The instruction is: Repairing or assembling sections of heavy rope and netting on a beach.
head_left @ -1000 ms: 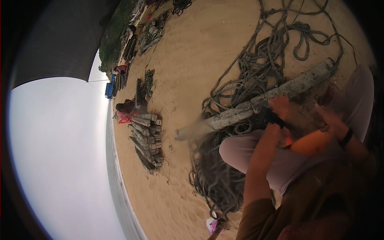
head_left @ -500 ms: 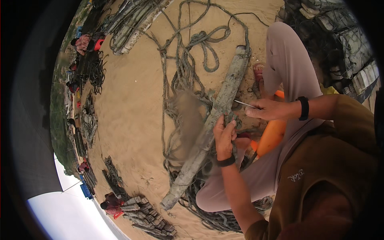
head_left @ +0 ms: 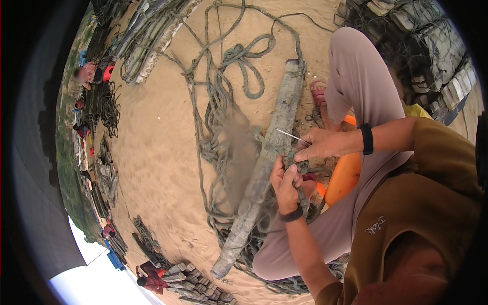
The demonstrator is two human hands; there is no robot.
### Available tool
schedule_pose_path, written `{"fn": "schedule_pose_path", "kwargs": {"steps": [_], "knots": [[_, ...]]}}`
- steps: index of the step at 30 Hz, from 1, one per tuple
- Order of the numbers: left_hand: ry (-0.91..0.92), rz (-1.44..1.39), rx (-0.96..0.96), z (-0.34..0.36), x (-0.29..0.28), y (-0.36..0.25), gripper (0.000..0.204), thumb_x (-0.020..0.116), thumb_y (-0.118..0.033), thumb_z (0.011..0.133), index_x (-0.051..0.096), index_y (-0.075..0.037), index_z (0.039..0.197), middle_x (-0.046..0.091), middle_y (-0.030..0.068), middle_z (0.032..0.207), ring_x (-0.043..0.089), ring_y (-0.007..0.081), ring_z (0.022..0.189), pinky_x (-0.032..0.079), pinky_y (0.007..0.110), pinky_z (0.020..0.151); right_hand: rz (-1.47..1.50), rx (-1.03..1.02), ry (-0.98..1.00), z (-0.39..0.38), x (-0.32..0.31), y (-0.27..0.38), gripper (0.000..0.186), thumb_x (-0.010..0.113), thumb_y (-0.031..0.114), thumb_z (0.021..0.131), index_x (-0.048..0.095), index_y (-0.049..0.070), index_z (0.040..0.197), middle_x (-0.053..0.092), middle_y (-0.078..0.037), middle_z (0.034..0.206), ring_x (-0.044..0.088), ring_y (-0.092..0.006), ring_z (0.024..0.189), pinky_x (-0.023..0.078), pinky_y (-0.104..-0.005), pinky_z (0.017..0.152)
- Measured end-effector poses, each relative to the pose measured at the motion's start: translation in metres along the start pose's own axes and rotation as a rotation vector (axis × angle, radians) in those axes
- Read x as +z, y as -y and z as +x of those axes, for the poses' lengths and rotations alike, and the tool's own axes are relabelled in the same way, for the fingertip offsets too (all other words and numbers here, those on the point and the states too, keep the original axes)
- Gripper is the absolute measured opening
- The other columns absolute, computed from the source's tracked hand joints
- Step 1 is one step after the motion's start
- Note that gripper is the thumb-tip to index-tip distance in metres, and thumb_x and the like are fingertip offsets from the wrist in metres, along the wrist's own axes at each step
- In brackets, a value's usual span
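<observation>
A long, grey, weathered beam [head_left: 238, 236] lies slanting on the sand in front of my crossed and bent legs, with tangled dark rope [head_left: 206, 122] along its left side. My left hand [head_left: 286, 183] grips a greenish rope knot [head_left: 300, 165] beside the beam's middle. My right hand [head_left: 320, 142] is closed on a thin, pale metal tool [head_left: 287, 134], whose length reaches over the beam, and its thumb is at the knot just above my left hand. An orange float [head_left: 341, 183] lies between my legs.
Piled beams with rope [head_left: 437, 66] stand at the upper right, a rope-wrapped bundle [head_left: 152, 40] at the upper left. People work along the left side, one [head_left: 93, 72] at upper left, another [head_left: 150, 279] beside stacked beams [head_left: 188, 282] at lower left. A dark canopy [head_left: 40, 178] hangs at far left.
The view has swung round since a second ago, showing more sand and the right-hand pile. My right hand, with the thin tool now clearly visible, has moved in against the knot and my left hand.
</observation>
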State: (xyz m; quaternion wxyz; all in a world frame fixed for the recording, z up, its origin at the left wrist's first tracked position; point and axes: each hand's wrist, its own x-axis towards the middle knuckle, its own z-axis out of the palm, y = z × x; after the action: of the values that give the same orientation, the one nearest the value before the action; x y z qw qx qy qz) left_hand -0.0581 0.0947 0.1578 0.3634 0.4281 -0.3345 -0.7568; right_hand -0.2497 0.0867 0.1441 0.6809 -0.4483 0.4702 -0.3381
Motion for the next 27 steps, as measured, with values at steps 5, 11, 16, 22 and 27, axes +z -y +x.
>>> {"fn": "schedule_pose_path", "kwargs": {"steps": [5, 11, 16, 22, 27], "knots": [[-0.121, 0.101, 0.030, 0.007, 0.016, -0.003, 0.039, 0.055, -0.023, 0.097, 0.049, -0.001, 0.129, 0.053, -0.0002, 0.082, 0.040, 0.0063, 0.053, 0.031, 0.021, 0.042, 0.380, 0.228, 0.074, -0.010, -0.008, 0.016, 0.032, 0.073, 0.036, 0.084, 0.058, 0.007, 0.083, 0.043, 0.006, 0.064, 0.033, -0.0031, 0.053, 0.022, -0.0231, 0.043], [-0.215, 0.068, 0.077, 0.008, 0.020, -0.006, 0.042, 0.052, -0.022, 0.098, 0.047, 0.001, 0.132, 0.051, -0.0007, 0.077, 0.035, 0.0050, 0.049, 0.029, 0.020, 0.041, 0.645, 0.079, 0.034, -0.010, 0.016, -0.001, 0.028, 0.073, 0.024, 0.085, 0.051, 0.009, 0.091, 0.048, 0.004, 0.074, 0.037, -0.0043, 0.054, 0.026, -0.0216, 0.045], [-0.217, -0.024, 0.064, 0.021, 0.029, 0.007, 0.033, 0.051, -0.027, 0.099, 0.053, -0.003, 0.121, 0.053, 0.0000, 0.077, 0.037, 0.0061, 0.050, 0.030, 0.022, 0.040, 0.549, -0.159, -0.115, -0.019, 0.022, -0.002, 0.027, 0.069, 0.022, 0.089, 0.048, 0.005, 0.090, 0.055, -0.001, 0.078, 0.052, -0.0107, 0.062, 0.042, -0.0243, 0.054], [-0.172, 0.102, 0.123, 0.018, 0.032, 0.005, 0.030, 0.051, -0.029, 0.098, 0.056, -0.001, 0.109, 0.054, 0.0018, 0.078, 0.042, 0.0081, 0.053, 0.035, 0.025, 0.043, 0.347, -0.216, -0.131, -0.015, 0.012, -0.010, 0.024, 0.064, 0.012, 0.091, 0.046, -0.001, 0.099, 0.061, -0.011, 0.083, 0.066, -0.0184, 0.076, 0.054, -0.0322, 0.071], [-0.139, 0.053, 0.165, 0.011, 0.026, 0.002, 0.043, 0.052, -0.030, 0.098, 0.051, 0.003, 0.125, 0.054, 0.0022, 0.079, 0.043, 0.0092, 0.054, 0.037, 0.025, 0.044, 0.510, -0.168, 0.031, -0.021, 0.011, 0.007, 0.025, 0.065, 0.010, 0.090, 0.047, -0.004, 0.101, 0.064, -0.013, 0.085, 0.067, -0.0202, 0.077, 0.055, -0.0333, 0.072]]}}
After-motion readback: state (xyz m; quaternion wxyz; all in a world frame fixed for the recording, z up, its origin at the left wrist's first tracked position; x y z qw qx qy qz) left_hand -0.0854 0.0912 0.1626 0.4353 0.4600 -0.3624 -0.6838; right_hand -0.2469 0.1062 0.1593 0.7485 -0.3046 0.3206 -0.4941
